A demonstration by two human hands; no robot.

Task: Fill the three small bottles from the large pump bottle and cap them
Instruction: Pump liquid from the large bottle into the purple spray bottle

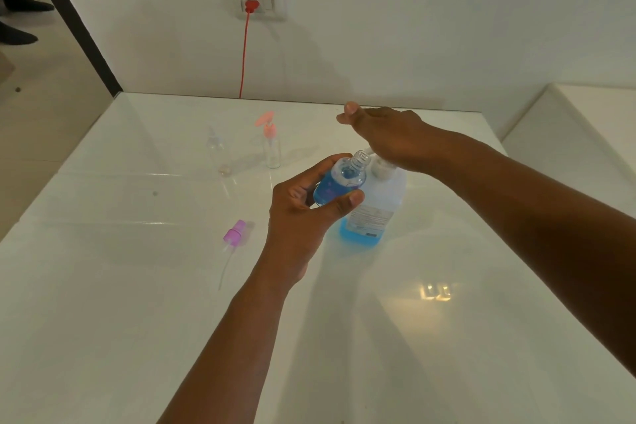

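Task roughly a third in, judging by the layout. Far left on white table point(103, 251): clear small bottle point(215, 144), looks empty, cap state unclear. Just right: small bottle with pink pump top point(272, 148), capped but seemingly empty. Nearer: loose purple spray cap point(235, 233) lying flat with dip tube, off its bottle. Centre: left hand point(303, 213) wrapped around uncapped small bottle point(340, 179), tilted, mostly full of blue liquid, neck under spout. Right: right hand point(389, 134) pressed flat on large pump bottle point(370, 213), blue liquid low.
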